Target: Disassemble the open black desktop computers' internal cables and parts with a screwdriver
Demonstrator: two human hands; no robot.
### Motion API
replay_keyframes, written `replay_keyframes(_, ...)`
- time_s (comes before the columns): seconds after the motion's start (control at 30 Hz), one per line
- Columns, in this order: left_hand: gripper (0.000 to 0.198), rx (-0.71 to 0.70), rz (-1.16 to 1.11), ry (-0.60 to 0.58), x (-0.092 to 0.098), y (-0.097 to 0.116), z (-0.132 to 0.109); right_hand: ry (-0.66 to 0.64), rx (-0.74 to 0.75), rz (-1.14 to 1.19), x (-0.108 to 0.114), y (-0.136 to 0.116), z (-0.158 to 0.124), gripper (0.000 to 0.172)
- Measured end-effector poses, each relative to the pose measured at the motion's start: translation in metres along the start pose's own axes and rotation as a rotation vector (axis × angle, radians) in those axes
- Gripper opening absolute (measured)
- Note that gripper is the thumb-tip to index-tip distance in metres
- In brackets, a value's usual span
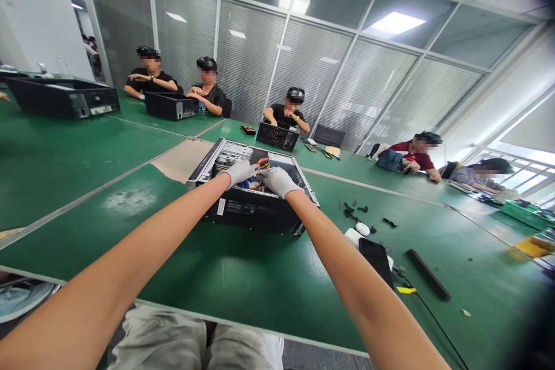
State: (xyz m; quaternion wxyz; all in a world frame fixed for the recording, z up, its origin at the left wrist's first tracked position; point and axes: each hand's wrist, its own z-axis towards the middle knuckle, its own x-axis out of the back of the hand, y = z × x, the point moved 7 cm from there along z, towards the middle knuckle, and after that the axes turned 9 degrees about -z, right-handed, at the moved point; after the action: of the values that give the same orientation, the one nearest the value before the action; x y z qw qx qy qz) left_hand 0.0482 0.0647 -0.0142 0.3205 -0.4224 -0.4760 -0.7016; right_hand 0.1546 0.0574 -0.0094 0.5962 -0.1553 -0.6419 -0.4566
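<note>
An opened black computer case (pixel 243 208) lies on its side on the green table, its inside facing up. Coloured wires (pixel 262 163), red and yellow, rise out of it, with some blue parts beneath. My left hand (pixel 240 173), in a pale work glove, reaches over the near edge with its fingertips closed at the wires. From the other side my right hand (pixel 280 181), gloved likewise, meets it there, fingers bent and pressed together on the wires. The fingertips almost touch; the exact piece between them is too small to tell.
Right of the case lie small black plastic parts (pixel 350 211), a white mouse-like object (pixel 362 228), a black phone (pixel 376 260) and a dark strip (pixel 428 274). Brown cardboard (pixel 173 159) lies behind the case. Several people sit across the table, some with black computer cases (pixel 277 136).
</note>
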Motion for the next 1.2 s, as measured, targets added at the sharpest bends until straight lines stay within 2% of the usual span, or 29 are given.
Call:
replay_keyframes(0.1,0.061,0.2,-0.248,-0.102,-0.012,-0.013,-0.002,0.022,-0.001,-0.015,0.002,0.0,0.0,0.039)
replay_keyframes(0.17,0.058,0.255,-0.267,-0.105,-0.011,-0.015,-0.003,0.015,0.006,0.019,0.0,-0.001,0.001,0.039)
replay_keyframes(0.3,0.041,0.126,-0.002,-0.035,0.005,-0.002,-0.003,0.014,0.023,0.148,-0.005,-0.001,0.002,0.04)
replay_keyframes(0.47,0.035,0.026,0.12,0.004,0.015,0.014,-0.012,0.041,-0.025,0.222,-0.011,0.004,0.001,0.04)
replay_keyframes(0.7,0.048,0.054,0.039,0.005,0.017,0.022,-0.026,-0.004,0.005,0.14,-0.012,0.003,0.003,0.038)
replay_keyframes(0.83,0.058,0.15,0.037,-0.004,0.018,0.017,-0.026,-0.014,-0.027,0.101,-0.003,0.003,0.0,0.039)
replay_keyframes(1.07,0.052,0.213,0.077,0.046,0.019,0.014,-0.023,0.038,-0.04,-0.011,0.008,0.001,0.0,0.042)
replay_keyframes(1.2,0.047,0.161,0.112,0.025,0.016,0.01,-0.016,0.031,-0.025,-0.057,0.008,0.0,0.002,0.042)
